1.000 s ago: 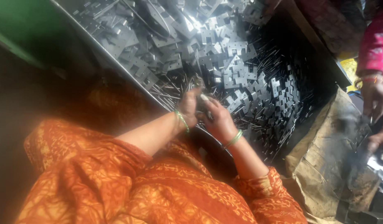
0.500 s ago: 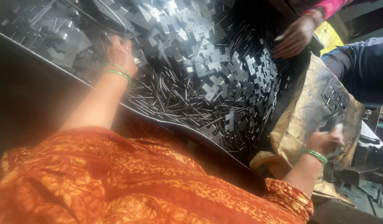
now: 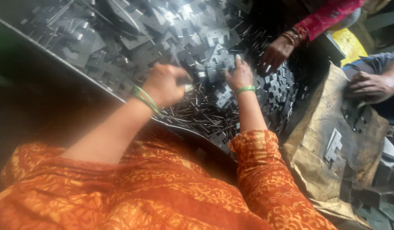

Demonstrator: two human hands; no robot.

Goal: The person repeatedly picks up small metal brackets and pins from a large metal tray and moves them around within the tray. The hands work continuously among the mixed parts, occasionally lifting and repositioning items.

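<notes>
A big heap of grey metal hinge plates (image 3: 150, 25) and thin metal pins (image 3: 205, 115) fills a dark tray (image 3: 77, 70). My left hand (image 3: 165, 85), blurred, with green bangles at the wrist, hovers curled over the pins near the tray's front rim; whether it holds anything is unclear. My right hand (image 3: 240, 76), also with a green bangle, lies on the heap a little to the right, thumb and fingers pinching a notched hinge plate (image 3: 218, 64). Orange patterned sleeves cover both my arms.
A co-worker's hand (image 3: 276, 53) in a pink sleeve reaches into the heap at the back right. Another person's hand (image 3: 367, 85) rests on a brown sack (image 3: 316, 170) at the right, which carries several plates (image 3: 333, 147). A yellow object (image 3: 350, 42) lies behind.
My left hand has come in from the far left of the heap. My right hand has left the sack at the right. Both now meet at the middle of the tray.
</notes>
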